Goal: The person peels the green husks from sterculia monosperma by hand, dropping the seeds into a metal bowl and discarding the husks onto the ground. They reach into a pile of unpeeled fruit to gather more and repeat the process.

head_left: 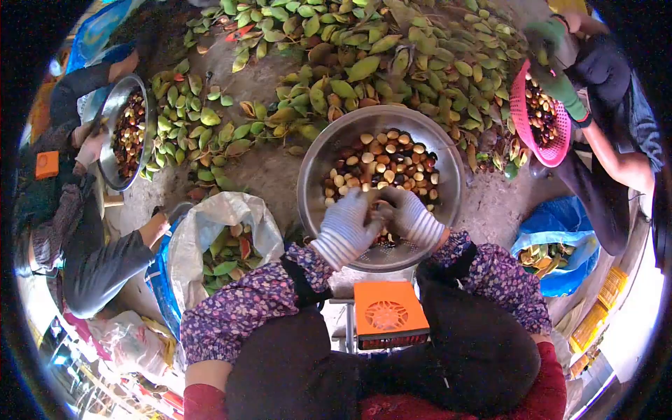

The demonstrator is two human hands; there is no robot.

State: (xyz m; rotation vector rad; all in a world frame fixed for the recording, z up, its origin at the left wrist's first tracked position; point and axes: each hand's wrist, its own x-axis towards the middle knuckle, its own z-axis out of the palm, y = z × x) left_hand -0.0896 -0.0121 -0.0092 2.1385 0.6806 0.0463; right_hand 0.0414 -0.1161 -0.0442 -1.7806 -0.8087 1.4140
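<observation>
My left hand (349,225) and my right hand (411,215), both in striped pale gloves, meet over the near part of a round metal bowl (312,182). Their fingers are bent in around something small and brownish, too hidden to name. Below and beyond the fingers, brown and cream nuts (381,162) cover the bottom of the bowl. Small holes show in its near wall.
Green pods (350,77) lie heaped beyond the bowl. An open white sack (189,245) with pods stands at left, a blue bag (563,276) at right. Co-workers sit both sides, one by a metal basin (106,154), one by a pink basket (519,105).
</observation>
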